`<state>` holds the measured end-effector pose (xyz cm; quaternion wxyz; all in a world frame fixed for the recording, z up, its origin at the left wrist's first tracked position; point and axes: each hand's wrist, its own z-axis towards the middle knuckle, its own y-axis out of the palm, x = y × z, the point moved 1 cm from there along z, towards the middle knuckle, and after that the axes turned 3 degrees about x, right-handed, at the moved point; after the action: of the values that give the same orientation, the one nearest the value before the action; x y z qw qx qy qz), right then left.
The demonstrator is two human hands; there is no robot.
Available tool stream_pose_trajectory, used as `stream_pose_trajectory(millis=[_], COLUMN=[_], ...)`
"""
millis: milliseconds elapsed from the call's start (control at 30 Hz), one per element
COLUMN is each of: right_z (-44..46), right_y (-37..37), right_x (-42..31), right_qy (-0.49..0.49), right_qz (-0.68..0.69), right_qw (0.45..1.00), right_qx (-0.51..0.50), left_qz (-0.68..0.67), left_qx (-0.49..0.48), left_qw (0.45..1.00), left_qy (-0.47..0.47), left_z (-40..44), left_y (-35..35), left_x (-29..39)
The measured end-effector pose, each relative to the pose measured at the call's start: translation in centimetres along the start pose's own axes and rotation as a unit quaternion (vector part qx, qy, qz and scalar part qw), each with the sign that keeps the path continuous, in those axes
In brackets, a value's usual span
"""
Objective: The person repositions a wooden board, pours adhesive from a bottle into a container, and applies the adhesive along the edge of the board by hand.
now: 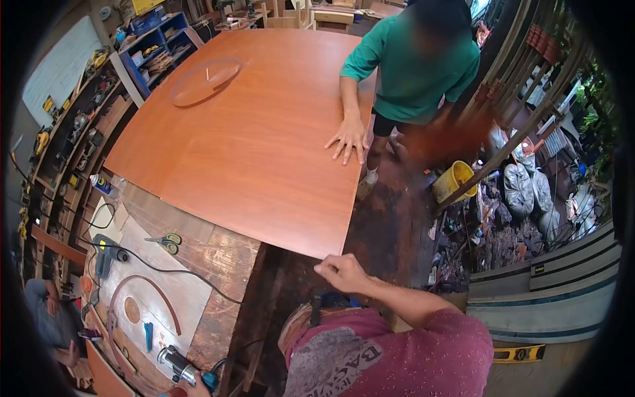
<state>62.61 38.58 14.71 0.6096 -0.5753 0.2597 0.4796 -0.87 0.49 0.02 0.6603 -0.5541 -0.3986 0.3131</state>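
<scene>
- Gripping the silver trim router (173, 362) with the left hand (196, 386), wrapping round its body at the lower edge of view
- Curling the right hand (342, 272) loosely at the near corner of the reddish-brown wood-grain panel (264, 145); not being able to tell pinching of that edge from mere touching
- Showing, on the workbench (225, 264) to the left, a curved brown edging strip (165, 289) and green-handled scissors (168, 242), lying apart
- Spreading broad and flat, as a panel, from the right hand away past the workbench, covering part of its far side
- Probably weighing plenty for one person, behaving stiffly overall, perhaps flexing a little at overhanging corners
- Likely sliding under a dry palm, judging by the satin sheen, and chipping along edges or corners if knocked; suiting a hold from beneath at opposite edges rather than by one corner
- Receiving, on the panel's right-hand margin, the flat, spread hand (348, 139) of a green-shirted co-worker (417, 73)
- Carrying, towards the far left, a loose coil of edging (226, 82), probably feeling light and springy, calling for pinching across the ring
</scene>
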Motion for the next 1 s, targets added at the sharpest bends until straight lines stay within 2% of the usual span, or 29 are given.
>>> stream_pose_trajectory(millis=[67,100,167,267,300,433,467,533,567,633,733,800,833,933,1000], right_z=[0.0,0.2,0.4,1.1,1.5,4.0,4.4,5.3,5.9,6.8,7.3,7.5,7.7,8.5,9.4], right_y=[0.9,-4.0,-4.8,-5.8,-5.7,-6.9,-6.9,-6.9,-7.0,-7.2,-7.2,-7.0,-7.3,-8.9,-9.9], right_x=[-2.2,0.2,-0.5,1.1,3.2,9.2,11.8,12.6,13.0,13.3,13.1,13.5,13.6,14.3,15.6], right_qy=[0.048,0.032,-0.009,-0.002,0.048,0.193,0.229,0.284,0.308,0.299,0.27,0.238,0.258,0.296,0.297], right_qz=[0.057,0.051,0.084,0.034,0.041,0.024,0.042,0.149,0.201,0.224,0.226,0.201,0.216,0.242,0.24], right_qw=[0.997,0.998,0.996,0.996,0.989,0.953,0.951,0.924,0.906,0.913,0.926,0.944,0.937,0.919,0.917], right_qx=[0.029,0.013,-0.002,0.083,0.136,0.233,0.203,0.208,0.209,0.167,0.135,0.108,0.098,0.092,0.115], left_qz=[-0.071,-0.09,-0.115,-0.136,-0.135,-0.103,-0.095,-0.078,-0.054,-0.003,-0.002,0.012,0.017,-0.038,-0.021], left_qx=[0.032,0.03,0.054,0.081,0.088,0.123,0.142,0.182,0.181,0.179,0.199,0.224,0.236,0.33,0.331], left_qw=[0.997,0.995,0.992,0.987,0.986,0.987,0.985,0.98,0.982,0.98,0.977,0.973,0.971,0.938,0.939], left_qy=[-0.011,-0.019,-0.026,-0.04,-0.046,-0.007,-0.001,0.009,-0.021,-0.081,-0.07,-0.049,-0.039,0.104,0.092], left_z=[-0.6,-3.3,-4.2,-5.7,-6.1,-7.6,-7.8,-8.4,-8.7,-9.9,-10.1,-11.0,-11.7,-14.0,-15.6], left_y=[-2.6,-1.9,-3.0,-4.4,-4.7,-6.0,-5.6,-5.9,-5.8,-7.6,-7.2,-7.3,-7.4,-8.3,-9.7], left_x=[1.8,4.7,5.9,7.3,7.9,9.5,9.3,9.1,9.1,12.0,11.0,10.9,11.2,13.4,16.6])
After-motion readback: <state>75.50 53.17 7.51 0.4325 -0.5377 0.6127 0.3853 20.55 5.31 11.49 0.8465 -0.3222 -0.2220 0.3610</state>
